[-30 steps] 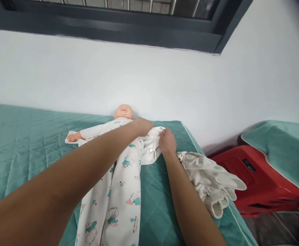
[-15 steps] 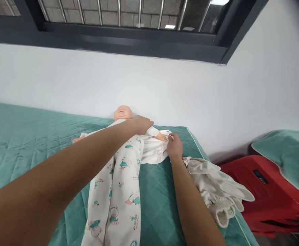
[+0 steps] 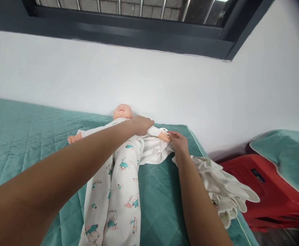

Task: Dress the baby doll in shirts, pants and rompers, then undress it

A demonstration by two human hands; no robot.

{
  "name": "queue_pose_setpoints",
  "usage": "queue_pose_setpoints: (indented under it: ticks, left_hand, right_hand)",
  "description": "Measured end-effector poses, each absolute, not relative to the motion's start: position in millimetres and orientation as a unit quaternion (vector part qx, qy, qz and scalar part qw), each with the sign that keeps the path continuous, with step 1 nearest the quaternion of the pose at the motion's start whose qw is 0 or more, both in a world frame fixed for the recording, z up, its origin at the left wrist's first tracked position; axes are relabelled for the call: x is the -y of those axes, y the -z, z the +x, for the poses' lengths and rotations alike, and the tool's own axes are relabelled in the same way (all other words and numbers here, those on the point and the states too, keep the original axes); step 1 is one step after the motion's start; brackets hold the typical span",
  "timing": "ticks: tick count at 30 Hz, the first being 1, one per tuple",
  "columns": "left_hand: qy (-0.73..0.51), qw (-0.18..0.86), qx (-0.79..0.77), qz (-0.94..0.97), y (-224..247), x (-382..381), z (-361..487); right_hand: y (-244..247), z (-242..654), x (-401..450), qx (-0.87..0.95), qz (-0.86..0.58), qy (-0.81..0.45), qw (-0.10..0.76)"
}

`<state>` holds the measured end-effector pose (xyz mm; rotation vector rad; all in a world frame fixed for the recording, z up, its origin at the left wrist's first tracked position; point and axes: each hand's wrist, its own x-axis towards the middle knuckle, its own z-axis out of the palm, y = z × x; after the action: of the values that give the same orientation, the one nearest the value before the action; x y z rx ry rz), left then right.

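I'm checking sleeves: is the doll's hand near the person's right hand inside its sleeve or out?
Out: the doll's hand shows bare beyond the white sleeve, beside the person's right hand.

No word legible for certain. White printed garment (image 3: pixel 125 201) on doll (image 3: pixel 123 111): small multicoloured lettering (image 3: pixel 135 179) repeated among cartoon prints, one line level, another turned sideways lower on same leg, one more on other leg (letter shapes plain enough, spelling too small). Red plastic object (image 3: pixel 238 174) at bed's side: dark label (image 3: pixel 257 175) with pale marks, unreadable.
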<state>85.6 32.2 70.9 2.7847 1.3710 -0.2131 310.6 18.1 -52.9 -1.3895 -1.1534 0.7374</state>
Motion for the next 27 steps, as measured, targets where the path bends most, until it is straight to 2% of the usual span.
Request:
queue_pose_setpoints:
  ticks: [4,8,12,14,17,19,23,27]
  left_hand:
    - [0.062,0.019,-0.449,0.891,-68,-30,89]
    - [0.066,0.041,-0.478,0.875,-64,-25,100]
    - [0.038,0.071,-0.508,0.858,-67,-8,75]
    - [-0.066,0.115,-0.535,0.834,-65,9,44]
    - [-0.273,0.169,-0.563,0.762,-52,39,-6]
    - [-0.351,0.226,-0.577,0.702,-38,54,-28]
    - [-0.388,0.312,-0.583,0.642,-21,57,-38]
    - [-0.405,0.32,-0.566,0.642,-23,33,-28]
  right_hand:
    - [49,307,-15,0.482,-0.569,-0.326,0.581]
    - [42,307,-9,0.467,-0.58,-0.286,0.604]
    - [31,291,4,0.519,-0.618,-0.138,0.573]
    - [25,269,13,0.583,-0.609,-0.085,0.531]
    - [19,224,29,0.644,-0.542,-0.194,0.504]
    - [16,196,40,0.65,-0.499,-0.302,0.486]
    - [15,170,48,0.622,-0.476,-0.424,0.456]
    - [13,172,32,0.595,-0.493,-0.445,0.451]
